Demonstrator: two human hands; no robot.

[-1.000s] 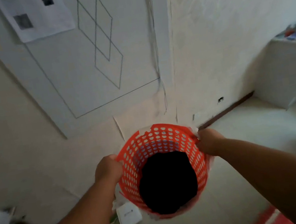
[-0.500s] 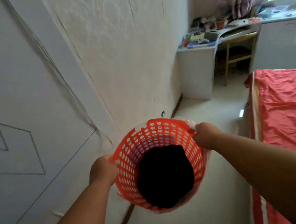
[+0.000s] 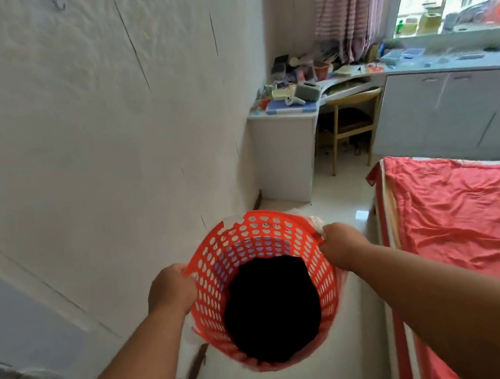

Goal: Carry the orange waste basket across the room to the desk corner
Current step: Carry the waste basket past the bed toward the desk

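The orange waste basket [image 3: 253, 253] hangs above the floor [image 3: 335, 205], mouth tilted up toward the camera, long axis near vertical. The left hand [image 3: 170, 288] and right hand [image 3: 343, 245] clench opposite rim edges.

Perforated glossy plastic waste basket [image 3: 318, 263], rough textured plaster wall [image 3: 85, 116], creased cloth bedcover [image 3: 474, 220], glossy floor [image 3: 336, 209].

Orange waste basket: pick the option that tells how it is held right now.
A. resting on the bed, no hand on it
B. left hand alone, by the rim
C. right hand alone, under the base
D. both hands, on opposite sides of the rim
D: the left hand and the right hand each grip the rim of the orange waste basket on opposite sides, held above the floor.
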